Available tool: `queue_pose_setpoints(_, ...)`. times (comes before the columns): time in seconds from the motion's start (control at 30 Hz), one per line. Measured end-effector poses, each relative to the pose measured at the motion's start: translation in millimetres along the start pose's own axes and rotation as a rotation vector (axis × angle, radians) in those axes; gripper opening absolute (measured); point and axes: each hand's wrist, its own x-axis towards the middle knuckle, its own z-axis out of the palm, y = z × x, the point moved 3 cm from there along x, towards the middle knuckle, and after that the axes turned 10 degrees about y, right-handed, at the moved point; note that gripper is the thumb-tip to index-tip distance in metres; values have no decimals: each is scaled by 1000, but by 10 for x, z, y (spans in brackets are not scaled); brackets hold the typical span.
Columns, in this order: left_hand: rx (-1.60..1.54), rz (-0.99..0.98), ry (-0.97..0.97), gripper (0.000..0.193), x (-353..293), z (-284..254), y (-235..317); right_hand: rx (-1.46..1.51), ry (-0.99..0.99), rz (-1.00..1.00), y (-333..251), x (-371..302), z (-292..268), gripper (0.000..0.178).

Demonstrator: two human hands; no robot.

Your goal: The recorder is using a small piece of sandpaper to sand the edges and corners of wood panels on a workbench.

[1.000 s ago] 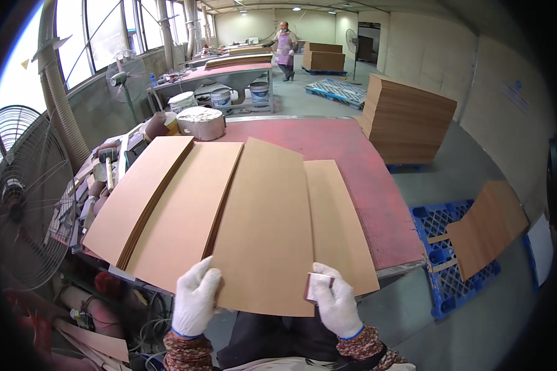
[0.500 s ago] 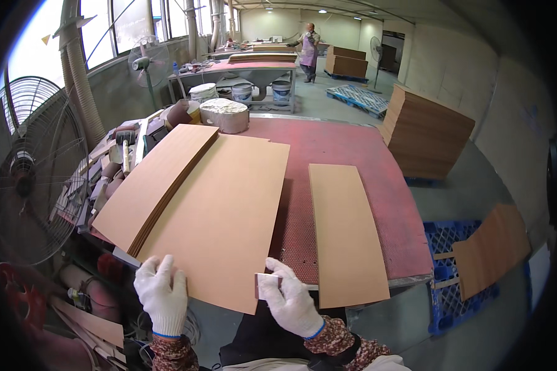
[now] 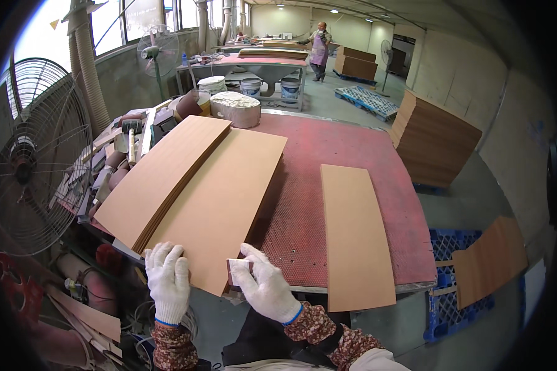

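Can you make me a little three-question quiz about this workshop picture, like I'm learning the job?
1. True or false: both the left hand and the right hand wear white gloves.
2. What colour is the table top?
A. red
B. green
C. yellow
3. The single board lying apart from the others is on which side of the board under the hands?

Key
1. True.
2. A: it is red, with small holes.
3. The person's right side. The big fan stands on the left.
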Motion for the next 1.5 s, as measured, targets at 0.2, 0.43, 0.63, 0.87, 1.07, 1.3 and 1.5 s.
queue_pose_setpoints(0.2, -38, -28, 35, 28, 11, 13, -159, -46, -51, 84, 46, 55, 103, 33)
queue_pose_setpoints(0.43, -48, -52, 17, 32, -9, 12, -25, -88, -58, 199, 90, 10, -159, 32)
queue_pose_setpoints(0.63, -404, -2, -141, 34, -11, 202, 755, -208, -96, 272, 461, -244, -616, 33)
queue_pose_setpoints(0.87, -731, 133, -408, 39, -260, 1007, 1461, -422, 126, 363, 530, -793, -1566, 36)
queue_pose_setpoints(1.07, -822, -34, -526, 29, -471, 1935, 1655, -777, 361, 506, 419, -1235, -2508, 34)
queue_pose_setpoints(1.3, -752, -63, -484, 33, -669, 2766, 1874, -1222, 269, 473, 528, -1569, -3136, 31)
queue_pose_setpoints(1.5, -612, 20, -350, 34, -736, 3206, 2014, -1174, 223, 499, 596, -1510, -3105, 30)
